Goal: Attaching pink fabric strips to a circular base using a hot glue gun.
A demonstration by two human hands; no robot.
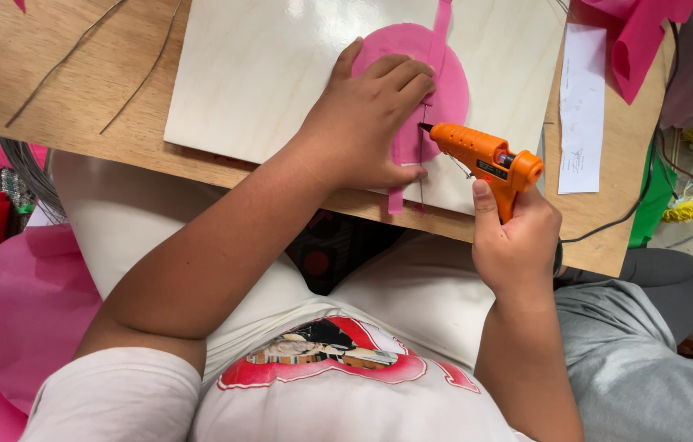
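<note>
Two hands work: our left hand (375,115) presses flat on the round pink felt disc (445,90) lying on the pale board (256,74); our right hand (514,237) fingers wrap the orange glue gun (486,157). Hot glue could burn nearby fingertips.

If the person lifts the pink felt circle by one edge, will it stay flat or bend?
The pink felt circle would probably droop: it looks thin and lies flat under the left hand. It seems light. Glue from the orange glue gun may hold it down.
</note>
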